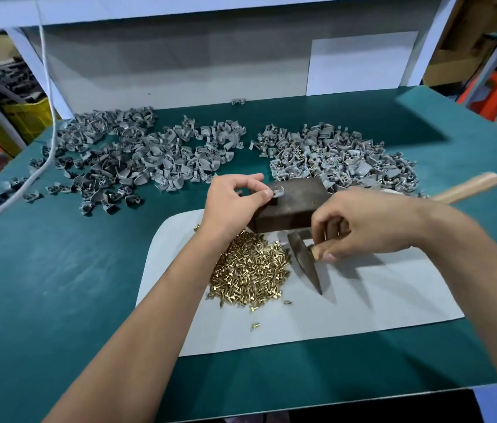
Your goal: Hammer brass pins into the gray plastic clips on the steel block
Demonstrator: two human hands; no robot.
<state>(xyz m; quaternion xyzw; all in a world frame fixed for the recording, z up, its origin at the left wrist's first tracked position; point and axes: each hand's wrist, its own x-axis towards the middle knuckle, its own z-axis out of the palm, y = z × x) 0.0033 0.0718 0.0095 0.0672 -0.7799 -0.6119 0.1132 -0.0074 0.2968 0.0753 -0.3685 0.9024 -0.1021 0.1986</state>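
Note:
A dark steel block (294, 203) stands at the back edge of a white sheet (348, 303). My left hand (235, 199) pinches a gray plastic clip (276, 190) at the block's left top corner. My right hand (366, 224) grips a hammer by its wooden handle (467, 187), close to the dark metal head (305, 261), which points down at the sheet in front of the block. A heap of brass pins (250, 270) lies on the sheet just left of the hammer head, under my left wrist.
Two big piles of gray clips lie at the back of the green table (58, 285): one on the left (137, 157), one on the right (338, 157). A white cable (49, 96) hangs at the left. A few loose pins (255, 325) lie on the sheet.

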